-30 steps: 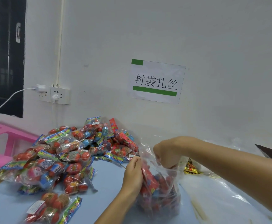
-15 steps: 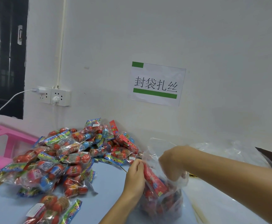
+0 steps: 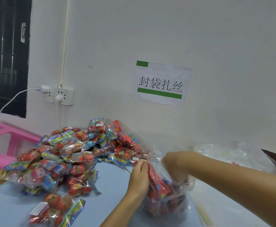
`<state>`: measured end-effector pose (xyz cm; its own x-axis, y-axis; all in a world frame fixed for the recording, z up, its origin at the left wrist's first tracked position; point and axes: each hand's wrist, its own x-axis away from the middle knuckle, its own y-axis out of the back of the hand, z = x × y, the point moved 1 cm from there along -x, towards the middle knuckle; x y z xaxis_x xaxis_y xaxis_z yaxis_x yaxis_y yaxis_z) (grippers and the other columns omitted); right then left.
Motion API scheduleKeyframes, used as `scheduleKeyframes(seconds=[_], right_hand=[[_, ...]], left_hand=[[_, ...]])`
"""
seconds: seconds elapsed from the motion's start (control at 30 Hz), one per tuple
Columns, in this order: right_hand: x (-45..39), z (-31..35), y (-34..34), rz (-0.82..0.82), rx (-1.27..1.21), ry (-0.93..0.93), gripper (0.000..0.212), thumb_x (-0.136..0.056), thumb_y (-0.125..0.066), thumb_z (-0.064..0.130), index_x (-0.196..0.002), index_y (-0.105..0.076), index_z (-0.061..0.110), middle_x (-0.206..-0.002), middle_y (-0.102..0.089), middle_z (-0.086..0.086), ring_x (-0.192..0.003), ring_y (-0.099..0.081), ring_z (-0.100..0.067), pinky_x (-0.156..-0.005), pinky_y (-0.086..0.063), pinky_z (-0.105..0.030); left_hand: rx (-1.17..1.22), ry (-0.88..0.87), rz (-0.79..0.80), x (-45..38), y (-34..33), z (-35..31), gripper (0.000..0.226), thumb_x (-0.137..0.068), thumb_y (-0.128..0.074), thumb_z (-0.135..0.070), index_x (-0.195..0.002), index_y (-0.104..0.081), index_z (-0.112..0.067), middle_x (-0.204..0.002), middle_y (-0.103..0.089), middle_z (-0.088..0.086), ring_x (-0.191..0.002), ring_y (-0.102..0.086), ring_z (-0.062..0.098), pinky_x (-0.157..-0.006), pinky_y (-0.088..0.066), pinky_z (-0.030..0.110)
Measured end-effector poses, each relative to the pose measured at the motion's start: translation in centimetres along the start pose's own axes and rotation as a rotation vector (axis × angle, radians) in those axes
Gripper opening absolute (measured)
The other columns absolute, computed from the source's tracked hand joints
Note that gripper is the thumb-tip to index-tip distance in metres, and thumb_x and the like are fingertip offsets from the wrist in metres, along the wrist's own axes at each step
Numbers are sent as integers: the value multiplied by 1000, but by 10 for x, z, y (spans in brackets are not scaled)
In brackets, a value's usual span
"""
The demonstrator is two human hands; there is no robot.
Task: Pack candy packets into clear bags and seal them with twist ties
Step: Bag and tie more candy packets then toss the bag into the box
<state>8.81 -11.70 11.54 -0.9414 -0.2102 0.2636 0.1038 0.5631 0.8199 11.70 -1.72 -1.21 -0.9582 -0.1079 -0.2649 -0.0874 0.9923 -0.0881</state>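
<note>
Two hands are at work in the lower middle of the head view, both on one clear bag (image 3: pixel 166 199) that stands on the blue worktop (image 3: pixel 111 185) with red candy packets already inside. Our left hand (image 3: pixel 139 176) pinches the near-left edge of the bag's mouth between thumb and curled fingers, while our right hand (image 3: pixel 175 167) reaches down into the opening, fingers curled among the film; whether it grips a packet or only the plastic we cannot tell. A large heap of loose candy packets (image 3: pixel 71 158) lies to the left of the bag, reaching back to the wall, and a few more packets (image 3: pixel 55 210) sit apart at the lower left. Spare clear bags (image 3: pixel 229 154) lie crumpled at the right. A thin pale strip (image 3: pixel 202 213) on the worktop just right of the bag may be a twist tie, though it is too blurred to be sure. We judge that filling is nearly over and gathering the neck comes next. To do it well we should keep the left pinch high so the mouth stays open, settle the tall red packet (image 3: pixel 157 182) fully below the rim, squeeze out trapped air, and leave enough free film above the contents to bunch and twist cleanly.
</note>
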Motion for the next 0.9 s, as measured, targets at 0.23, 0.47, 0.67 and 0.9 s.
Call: scheduleKeyframes(seconds=[0.23, 0.47, 0.67, 0.9], right_hand=[[-1, -5, 6, -163, 6, 18, 10, -85, -68, -2, -85, -60, 3, -71, -39, -1, -69, -55, -18, -65, -52, -28], [-5, 0, -8, -45, -4, 1, 22, -88, -62, 0, -110, -65, -1, -74, -46, -2, -65, -49, -16, -60, -45, -26], [-9, -3, -23, -26, 3, -21, 32, -91, -59, 0, -123, -59, -1, -117, -62, -15, -105, -62, -28, -77, -43, -29], [-15, -3, -28, -51, -12, -1, 32, -93, -59, 2, -124, -59, 1, -116, -60, -15, -96, -59, -29, -77, -45, -30]], left_hand=[[13, -18, -8, 1, 1, -2, 33, -107, -36, -20, -82, -56, -16, -75, -57, -1, -71, -55, 10, -62, -44, 19], [-5, -45, 7, -1, 0, 1, 31, -106, -37, -18, -83, -57, -14, -76, -56, 2, -71, -53, 11, -64, -43, 22], [-51, -48, -4, -1, -1, 2, 31, -106, -37, -17, -83, -57, -20, -74, -55, -6, -66, -54, 0, -53, -39, 8], [-80, -53, 16, 0, -1, 2, 32, -106, -37, -17, -78, -52, -22, -65, -50, -10, -60, -48, 3, -53, -38, 12]])
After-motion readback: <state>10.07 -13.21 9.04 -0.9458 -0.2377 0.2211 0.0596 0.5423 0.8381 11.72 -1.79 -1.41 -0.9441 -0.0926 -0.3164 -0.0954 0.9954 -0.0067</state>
